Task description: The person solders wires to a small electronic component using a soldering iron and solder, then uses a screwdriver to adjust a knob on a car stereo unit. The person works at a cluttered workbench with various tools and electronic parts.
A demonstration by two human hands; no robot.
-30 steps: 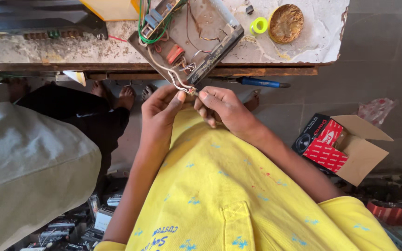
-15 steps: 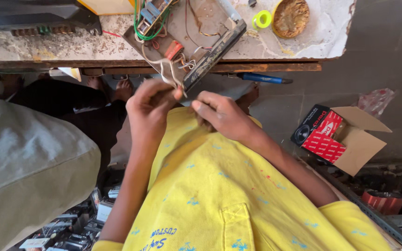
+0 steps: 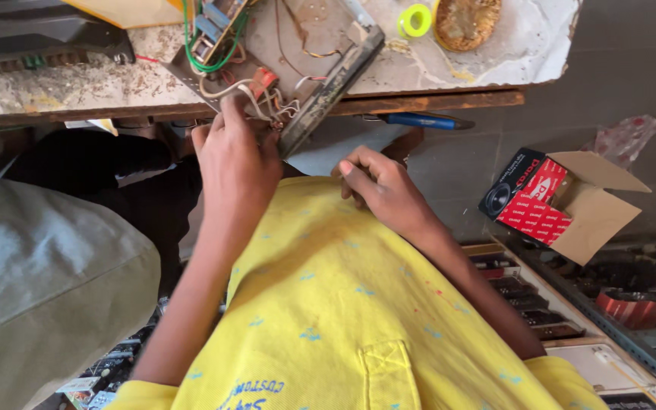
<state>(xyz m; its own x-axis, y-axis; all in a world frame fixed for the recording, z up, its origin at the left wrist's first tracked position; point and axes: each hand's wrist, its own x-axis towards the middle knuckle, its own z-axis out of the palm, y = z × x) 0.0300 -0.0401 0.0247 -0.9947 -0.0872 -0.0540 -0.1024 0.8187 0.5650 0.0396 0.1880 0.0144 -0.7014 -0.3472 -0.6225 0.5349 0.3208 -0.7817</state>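
The left hand [image 3: 237, 163] reaches up to the near edge of the surface [image 3: 62, 87], its fingers [image 3: 225, 125] curled together around a bundle of pale wires [image 3: 256, 99] that trail off an opened metal chassis [image 3: 309, 57]. The grip looks like a pinch on the wires, though the fingertips are hidden behind the knuckles, so which strand they hold I cannot tell. The chassis lies tilted, its near corner hanging past the surface edge, with green wires [image 3: 206, 53] looping over a small board at its far left.

The right hand [image 3: 381, 186] sits lower and to the right, well apart from the wires, fingers loosely bent and resting against the yellow shirt [image 3: 343, 304]; it holds nothing that I can see.

Far right on the surface are a yellow-green tape roll [image 3: 416, 20] and a round brownish tin [image 3: 467, 21]. A blue-handled tool [image 3: 423, 121] lies just under the surface edge. Down on the right stands an open red and black box [image 3: 544, 201].

The risk here is strain: a pull on thin wires by one hand (with nothing steadying the chassis) could tear a solder joint or drag the overhanging chassis off the edge. Bare wire ends bunched in the fingers might also touch each other and short.
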